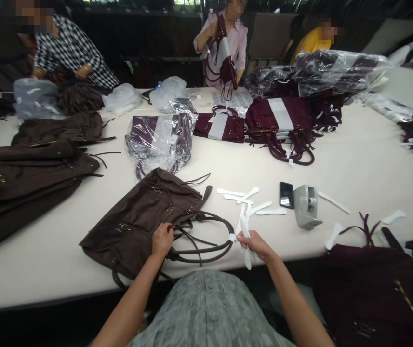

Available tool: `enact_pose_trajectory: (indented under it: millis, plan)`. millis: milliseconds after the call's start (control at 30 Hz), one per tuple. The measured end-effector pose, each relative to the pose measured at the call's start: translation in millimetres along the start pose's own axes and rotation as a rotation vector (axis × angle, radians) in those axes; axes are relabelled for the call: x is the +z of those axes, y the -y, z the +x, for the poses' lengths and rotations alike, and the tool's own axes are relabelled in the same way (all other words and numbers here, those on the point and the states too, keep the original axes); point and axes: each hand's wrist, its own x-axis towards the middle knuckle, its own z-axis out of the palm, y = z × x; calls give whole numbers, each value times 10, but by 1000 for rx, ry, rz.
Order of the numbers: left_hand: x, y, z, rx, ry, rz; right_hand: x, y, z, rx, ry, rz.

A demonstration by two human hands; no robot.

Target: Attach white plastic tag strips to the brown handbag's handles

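Note:
A dark brown handbag (139, 219) lies on its side in front of me, its two looped handles stretching to the right. My left hand (163, 239) is closed on the bag's top edge near the zipper; the fingertips are partly hidden. At the handles' far end sits a small white wrap (233, 237). Just right of it, my right hand (257, 245) pinches several white strips (244, 225), thumb and fingers closed close to the handle. More loose white strips (271, 212) are scattered on the table beyond that hand.
A tape dispenser (305, 207) and a black phone (286, 195) stand right of the strips. Maroon bags (280, 115), a plastic-wrapped bag (159, 140) and brown bags (29, 168) lie around the table (228, 164). A maroon bag (365, 284) is at near right. Co-workers (72, 48) work opposite.

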Motion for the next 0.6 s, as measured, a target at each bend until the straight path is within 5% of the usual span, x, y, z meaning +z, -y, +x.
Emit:
enact_pose_trajectory:
  millis: [167, 400, 500, 600]
  plan:
    - [-158, -82, 394, -120, -136, -26, -2, 192, 208, -23, -125, 50]
    - [-410, -68, 436, -183, -173, -23, 274, 346, 148, -25, 34, 131]
    - [-410, -379, 158, 74, -73, -82, 489, 356, 96, 41, 133, 134]
    - [-300, -810, -151, 723, 325, -231, 664, 315, 144, 100, 145, 119]
